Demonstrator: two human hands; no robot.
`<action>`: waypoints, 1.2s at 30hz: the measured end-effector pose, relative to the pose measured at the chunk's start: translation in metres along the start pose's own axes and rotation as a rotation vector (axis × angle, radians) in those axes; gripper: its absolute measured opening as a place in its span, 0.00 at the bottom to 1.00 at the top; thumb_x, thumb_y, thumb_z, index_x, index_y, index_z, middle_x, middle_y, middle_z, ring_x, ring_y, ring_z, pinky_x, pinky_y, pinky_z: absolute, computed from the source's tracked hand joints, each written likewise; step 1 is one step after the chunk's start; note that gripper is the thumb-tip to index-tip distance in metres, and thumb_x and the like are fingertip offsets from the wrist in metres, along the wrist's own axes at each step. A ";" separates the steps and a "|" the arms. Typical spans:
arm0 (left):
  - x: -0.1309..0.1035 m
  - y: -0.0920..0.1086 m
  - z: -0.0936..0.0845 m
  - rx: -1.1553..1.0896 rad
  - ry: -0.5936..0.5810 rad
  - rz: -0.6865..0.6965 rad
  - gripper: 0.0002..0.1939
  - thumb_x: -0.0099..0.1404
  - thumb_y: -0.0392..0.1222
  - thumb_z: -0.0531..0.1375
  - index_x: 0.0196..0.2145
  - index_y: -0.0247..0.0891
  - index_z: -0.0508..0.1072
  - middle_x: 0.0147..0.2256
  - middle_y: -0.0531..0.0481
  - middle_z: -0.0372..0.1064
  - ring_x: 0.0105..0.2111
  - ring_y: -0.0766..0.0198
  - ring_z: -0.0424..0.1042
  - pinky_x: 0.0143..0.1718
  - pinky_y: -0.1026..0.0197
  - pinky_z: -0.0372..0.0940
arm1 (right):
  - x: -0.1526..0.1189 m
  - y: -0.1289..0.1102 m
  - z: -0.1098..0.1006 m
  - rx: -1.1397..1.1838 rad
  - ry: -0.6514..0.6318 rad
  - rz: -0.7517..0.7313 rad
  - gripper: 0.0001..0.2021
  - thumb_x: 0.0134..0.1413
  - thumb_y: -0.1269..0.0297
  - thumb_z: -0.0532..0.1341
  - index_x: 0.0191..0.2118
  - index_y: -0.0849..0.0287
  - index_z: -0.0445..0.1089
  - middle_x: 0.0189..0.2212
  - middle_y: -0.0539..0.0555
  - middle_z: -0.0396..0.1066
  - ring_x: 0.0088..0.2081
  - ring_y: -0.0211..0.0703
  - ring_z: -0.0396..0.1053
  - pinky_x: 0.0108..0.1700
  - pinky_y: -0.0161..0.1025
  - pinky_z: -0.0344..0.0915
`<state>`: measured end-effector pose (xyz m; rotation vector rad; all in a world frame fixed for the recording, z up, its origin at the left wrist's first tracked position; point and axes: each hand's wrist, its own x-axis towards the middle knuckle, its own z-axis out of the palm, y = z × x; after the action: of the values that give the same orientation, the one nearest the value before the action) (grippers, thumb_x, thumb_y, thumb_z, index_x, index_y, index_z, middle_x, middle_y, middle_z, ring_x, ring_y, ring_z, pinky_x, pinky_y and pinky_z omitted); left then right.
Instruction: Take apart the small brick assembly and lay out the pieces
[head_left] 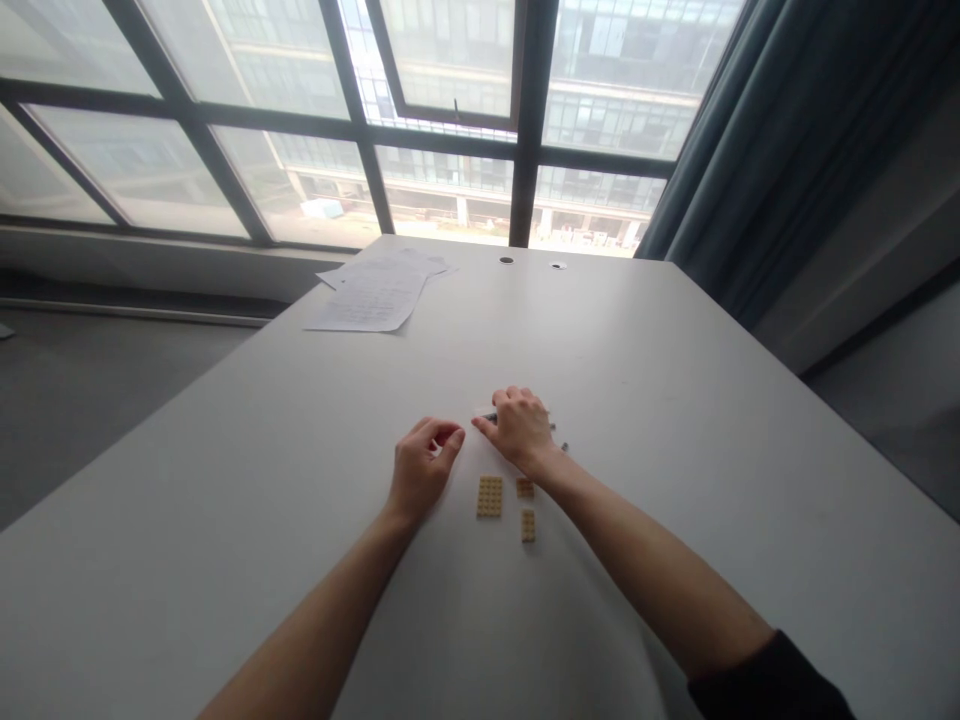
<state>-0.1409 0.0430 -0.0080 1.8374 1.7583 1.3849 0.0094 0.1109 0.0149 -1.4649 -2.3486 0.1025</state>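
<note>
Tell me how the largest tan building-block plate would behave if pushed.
The tan building-block plate lies flat on the table, so it would probably slide rather than tip. Its straight edges suggest stiffness; its raised studs may offer some grip.

Left grip (424, 463) curled, right grip (523, 424) palm-down

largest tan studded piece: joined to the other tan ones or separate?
Separate. White tabletop shows all around the largest tan piece, including the gap to the two smaller tan pieces.
</note>
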 end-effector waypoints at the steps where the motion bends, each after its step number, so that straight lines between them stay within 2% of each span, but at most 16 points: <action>1: 0.000 0.000 0.000 -0.001 0.001 -0.001 0.10 0.63 0.45 0.56 0.30 0.37 0.73 0.28 0.52 0.69 0.29 0.65 0.66 0.32 0.62 0.61 | 0.002 -0.003 0.003 -0.011 -0.009 0.002 0.16 0.56 0.52 0.60 0.39 0.61 0.71 0.38 0.62 0.71 0.44 0.53 0.66 0.45 0.45 0.61; 5: 0.000 0.000 0.000 0.006 -0.002 0.001 0.10 0.63 0.45 0.56 0.30 0.37 0.73 0.28 0.52 0.69 0.29 0.65 0.66 0.32 0.62 0.62 | 0.006 -0.005 0.008 0.005 -0.019 0.005 0.11 0.56 0.59 0.60 0.38 0.62 0.71 0.37 0.62 0.72 0.43 0.53 0.66 0.45 0.45 0.61; 8: -0.002 0.002 0.000 0.037 0.010 0.043 0.09 0.64 0.43 0.56 0.30 0.38 0.72 0.28 0.52 0.68 0.29 0.65 0.66 0.33 0.62 0.63 | 0.003 0.000 0.003 0.049 0.005 -0.003 0.09 0.56 0.62 0.60 0.40 0.62 0.71 0.38 0.61 0.72 0.43 0.51 0.66 0.47 0.45 0.61; 10: -0.005 0.005 0.000 0.061 0.023 0.105 0.07 0.64 0.42 0.56 0.34 0.38 0.72 0.30 0.51 0.68 0.31 0.64 0.67 0.36 0.62 0.64 | -0.003 0.004 -0.003 0.214 0.051 -0.003 0.10 0.54 0.64 0.61 0.42 0.61 0.70 0.38 0.58 0.73 0.43 0.48 0.67 0.47 0.43 0.62; 12: -0.008 0.009 0.002 0.069 0.027 0.190 0.09 0.63 0.42 0.58 0.40 0.38 0.71 0.34 0.50 0.68 0.33 0.64 0.68 0.39 0.61 0.65 | -0.014 0.007 -0.010 0.511 0.069 0.011 0.12 0.51 0.65 0.63 0.43 0.60 0.70 0.36 0.55 0.73 0.39 0.44 0.69 0.44 0.41 0.65; 14: -0.011 0.015 0.004 0.063 0.007 0.282 0.14 0.63 0.41 0.60 0.46 0.39 0.70 0.39 0.48 0.69 0.37 0.63 0.69 0.42 0.59 0.66 | -0.030 0.010 -0.016 0.830 0.034 0.034 0.14 0.48 0.64 0.64 0.43 0.59 0.70 0.33 0.53 0.73 0.34 0.41 0.70 0.40 0.39 0.68; 16: -0.013 0.022 0.007 0.034 -0.018 0.379 0.13 0.62 0.40 0.60 0.46 0.41 0.70 0.41 0.47 0.70 0.39 0.62 0.69 0.44 0.58 0.66 | -0.047 0.011 -0.020 1.046 0.004 0.066 0.14 0.47 0.64 0.65 0.41 0.59 0.69 0.32 0.52 0.73 0.33 0.40 0.71 0.38 0.38 0.69; 18: -0.016 0.029 0.011 -0.029 -0.037 0.463 0.10 0.62 0.38 0.61 0.43 0.42 0.73 0.39 0.48 0.72 0.39 0.62 0.69 0.43 0.58 0.66 | -0.064 0.010 -0.022 1.135 0.028 0.113 0.13 0.46 0.64 0.66 0.39 0.60 0.69 0.31 0.52 0.72 0.33 0.40 0.71 0.38 0.38 0.69; 20: -0.018 0.036 0.014 -0.116 -0.056 0.489 0.07 0.62 0.36 0.61 0.40 0.41 0.74 0.35 0.49 0.74 0.37 0.63 0.70 0.41 0.60 0.66 | -0.078 0.008 -0.024 1.145 0.080 0.180 0.13 0.46 0.63 0.67 0.38 0.60 0.69 0.29 0.51 0.71 0.31 0.40 0.70 0.36 0.37 0.69; 22: -0.020 0.043 0.016 -0.198 -0.076 0.411 0.08 0.61 0.35 0.63 0.39 0.40 0.74 0.33 0.50 0.74 0.33 0.65 0.70 0.37 0.62 0.67 | -0.089 0.007 -0.027 1.135 0.112 0.222 0.13 0.46 0.62 0.68 0.37 0.59 0.69 0.27 0.49 0.69 0.28 0.38 0.68 0.32 0.36 0.68; 25: -0.024 0.052 0.017 -0.375 -0.134 0.167 0.09 0.57 0.36 0.66 0.36 0.38 0.73 0.30 0.51 0.73 0.29 0.66 0.70 0.33 0.64 0.66 | -0.101 0.007 -0.033 1.112 0.146 0.191 0.12 0.47 0.63 0.68 0.38 0.58 0.69 0.26 0.48 0.68 0.28 0.38 0.67 0.33 0.36 0.67; 30: -0.024 0.059 0.018 -0.917 -0.413 -0.200 0.12 0.55 0.39 0.68 0.33 0.35 0.69 0.30 0.50 0.73 0.32 0.64 0.74 0.36 0.62 0.68 | -0.117 0.016 -0.045 1.085 0.158 0.058 0.18 0.47 0.69 0.67 0.46 0.55 0.68 0.29 0.48 0.71 0.30 0.38 0.70 0.37 0.38 0.68; 33: -0.025 0.058 0.018 -1.059 -0.556 -0.313 0.13 0.54 0.38 0.69 0.33 0.34 0.68 0.30 0.50 0.74 0.31 0.65 0.74 0.34 0.64 0.67 | -0.121 0.023 -0.052 1.061 0.098 -0.060 0.22 0.47 0.71 0.68 0.49 0.54 0.68 0.28 0.47 0.70 0.30 0.37 0.69 0.37 0.37 0.68; 36: -0.026 0.057 0.019 -1.071 -0.637 -0.345 0.14 0.54 0.39 0.69 0.34 0.35 0.67 0.30 0.50 0.74 0.30 0.65 0.73 0.30 0.67 0.64 | -0.122 0.029 -0.058 1.019 0.058 -0.129 0.20 0.48 0.71 0.67 0.49 0.54 0.70 0.29 0.48 0.70 0.30 0.36 0.67 0.36 0.36 0.66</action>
<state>-0.0853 0.0141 0.0115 1.0955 0.6977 1.0674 0.1018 0.0091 0.0281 -0.7748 -1.8253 1.0230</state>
